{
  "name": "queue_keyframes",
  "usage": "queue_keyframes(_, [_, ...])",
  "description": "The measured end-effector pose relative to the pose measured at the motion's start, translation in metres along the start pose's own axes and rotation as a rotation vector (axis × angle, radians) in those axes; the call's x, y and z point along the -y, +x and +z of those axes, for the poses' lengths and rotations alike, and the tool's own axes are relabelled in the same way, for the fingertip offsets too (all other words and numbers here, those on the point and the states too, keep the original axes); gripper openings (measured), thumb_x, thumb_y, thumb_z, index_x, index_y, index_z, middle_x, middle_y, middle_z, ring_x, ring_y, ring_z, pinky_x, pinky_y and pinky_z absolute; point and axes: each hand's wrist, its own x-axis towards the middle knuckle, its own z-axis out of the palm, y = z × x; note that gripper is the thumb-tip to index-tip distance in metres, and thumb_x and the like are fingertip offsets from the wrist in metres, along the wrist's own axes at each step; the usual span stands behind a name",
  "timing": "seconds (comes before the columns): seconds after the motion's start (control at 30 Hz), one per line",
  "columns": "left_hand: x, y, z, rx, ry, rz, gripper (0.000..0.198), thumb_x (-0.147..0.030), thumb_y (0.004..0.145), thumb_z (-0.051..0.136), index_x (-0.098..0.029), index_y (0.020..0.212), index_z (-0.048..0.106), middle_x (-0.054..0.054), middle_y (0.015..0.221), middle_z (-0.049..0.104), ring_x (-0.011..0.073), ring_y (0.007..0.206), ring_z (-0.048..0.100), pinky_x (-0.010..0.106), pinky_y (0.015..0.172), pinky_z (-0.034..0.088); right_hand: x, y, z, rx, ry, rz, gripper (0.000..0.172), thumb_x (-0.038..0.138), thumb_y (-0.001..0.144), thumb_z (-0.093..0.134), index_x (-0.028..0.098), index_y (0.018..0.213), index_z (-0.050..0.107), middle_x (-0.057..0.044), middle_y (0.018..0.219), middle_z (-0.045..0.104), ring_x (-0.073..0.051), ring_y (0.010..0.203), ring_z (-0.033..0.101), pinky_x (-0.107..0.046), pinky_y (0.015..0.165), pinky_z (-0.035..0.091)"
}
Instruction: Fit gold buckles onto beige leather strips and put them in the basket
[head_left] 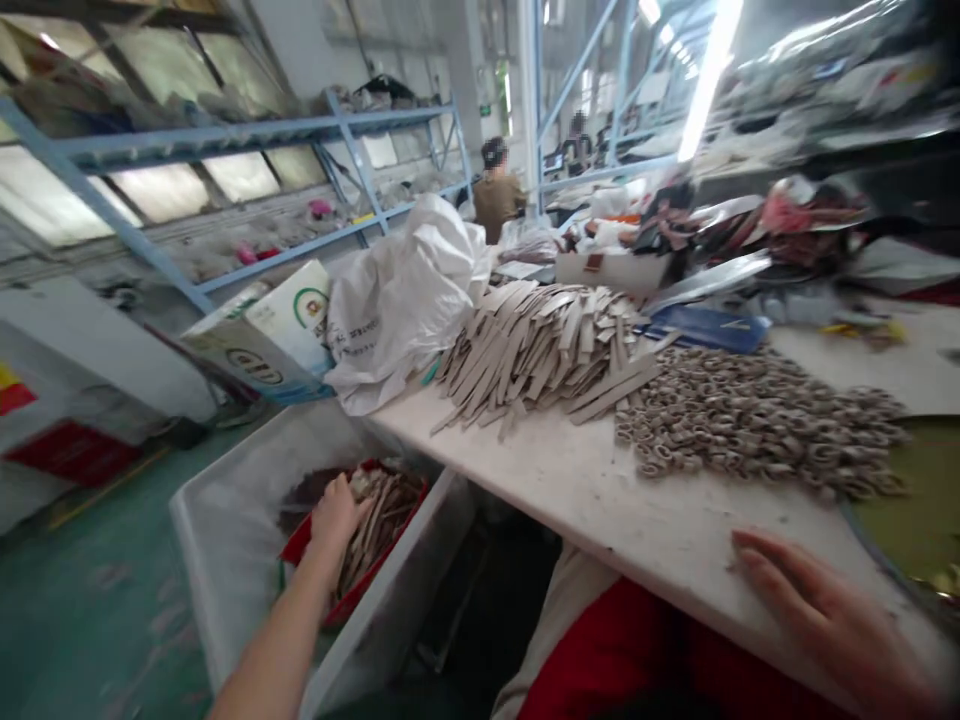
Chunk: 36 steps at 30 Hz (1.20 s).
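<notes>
My left hand [335, 512] reaches down into a red basket [300, 545] that sits inside a large white bin [225, 560] beside the table. Its fingers are curled on beige strips [379, 520] piled in the basket. My right hand [817, 610] lies flat with fingers stretched on the white table [600, 490] near its front edge, holding nothing. A big heap of beige strips [540, 345] lies on the table's far side, and a pile of small curled loops [757, 420] lies to its right.
A white plastic sack [405, 300] and a tilted carton [266, 335] stand at the table's left end. A round yellow-green tray [919, 510] is at the right edge. Blue shelving [247, 135] lines the left wall. A person in brown [497, 190] stands far back.
</notes>
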Motion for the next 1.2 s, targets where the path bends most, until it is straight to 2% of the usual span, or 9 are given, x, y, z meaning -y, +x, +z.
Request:
queue_keyframes(0.07, [-0.021,0.016,0.011,-0.062,-0.031,0.09,0.05,-0.028,0.074,0.058,-0.004,0.116,0.045,0.024,0.121,0.05,0.0335,0.114,0.048,0.042,0.093,0.039,0.007,0.003,-0.001,0.017,-0.024,0.001,0.043,0.053,0.081,0.043,0.021,0.098,0.066,-0.009,0.106,0.067,-0.029,0.098,0.062,-0.045,0.086,0.05])
queue_keyframes(0.17, [-0.1,0.025,0.022,-0.235,-0.156,0.426,0.034,-0.026,0.083,0.048,-0.008,0.111,0.05,0.018,0.114,0.054,0.0281,0.112,0.048,0.039,0.096,0.037,0.011,0.007,0.001,0.009,-0.069,-0.03,0.04,0.052,0.082,0.044,0.022,0.098,0.067,-0.008,0.107,0.067,-0.028,0.099,0.062,-0.043,0.086,0.051])
queue_keyframes(0.27, [-0.211,0.016,0.031,-0.05,-0.261,0.758,0.02,-0.021,0.088,0.04,-0.016,0.095,0.058,0.009,0.094,0.062,0.0203,0.094,0.057,0.033,0.086,0.043,0.01,0.006,0.001,-0.008,-0.124,-0.095,0.037,0.05,0.082,0.046,0.023,0.095,0.068,-0.007,0.105,0.068,-0.027,0.096,0.063,-0.041,0.084,0.052])
queue_keyframes(0.37, [-0.312,0.008,0.049,0.071,-0.275,0.867,0.013,-0.027,0.085,0.05,-0.021,0.089,0.061,0.005,0.092,0.064,0.016,0.089,0.059,0.025,0.082,0.044,0.009,0.005,0.0,-0.04,-0.167,-0.144,0.034,0.048,0.082,0.048,0.024,0.095,0.068,-0.007,0.104,0.068,-0.027,0.095,0.063,-0.04,0.081,0.054])
queue_keyframes(0.5, [-0.382,0.007,0.074,0.142,-0.263,0.798,0.016,-0.027,0.081,0.057,-0.015,0.092,0.06,0.01,0.093,0.062,0.0208,0.088,0.059,0.03,0.077,0.045,0.013,0.006,-0.002,-0.048,-0.172,-0.18,0.027,0.041,0.083,0.049,0.025,0.096,0.067,-0.006,0.104,0.068,-0.025,0.097,0.062,-0.039,0.081,0.054])
queue_keyframes(0.67, [-0.384,0.003,0.074,0.18,-0.293,0.739,0.016,-0.023,0.08,0.058,-0.017,0.094,0.059,0.008,0.095,0.061,0.0194,0.091,0.057,0.029,0.081,0.042,0.02,0.01,-0.004,-0.071,-0.124,-0.15,0.025,0.037,0.084,0.048,0.024,0.096,0.066,-0.006,0.103,0.068,-0.024,0.096,0.062,-0.039,0.082,0.052])
queue_keyframes(0.97, [-0.326,-0.054,0.026,0.389,-0.494,0.742,0.014,-0.016,0.078,0.045,-0.015,0.08,0.058,0.004,0.078,0.06,0.0157,0.076,0.059,0.027,0.071,0.044,0.034,0.011,-0.013,-0.062,0.176,0.001,0.026,0.033,0.084,0.047,0.021,0.101,0.062,-0.01,0.102,0.066,-0.025,0.097,0.06,-0.042,0.087,0.046])
queue_keyframes(1.07, [-0.302,-0.097,0.009,0.669,-0.653,0.697,0.014,-0.02,0.079,0.04,-0.015,0.08,0.053,0.001,0.071,0.061,0.0111,0.06,0.06,0.021,0.056,0.044,0.044,0.015,-0.02,-0.105,0.511,0.2,0.043,0.046,0.083,0.045,0.017,0.115,0.051,-0.01,0.094,0.065,-0.022,0.077,0.062,-0.036,0.068,0.051])
queue_keyframes(1.2, [-0.279,-0.158,-0.006,1.27,-1.0,0.329,0.012,-0.025,0.073,0.051,-0.016,0.081,0.049,0.0,0.067,0.063,0.008,0.05,0.056,0.018,0.05,0.04,0.06,0.019,-0.038,-0.027,0.963,0.389,0.049,0.057,0.078,0.049,0.015,0.103,0.053,0.001,0.062,0.054,-0.011,0.046,0.046,-0.024,0.042,0.037])
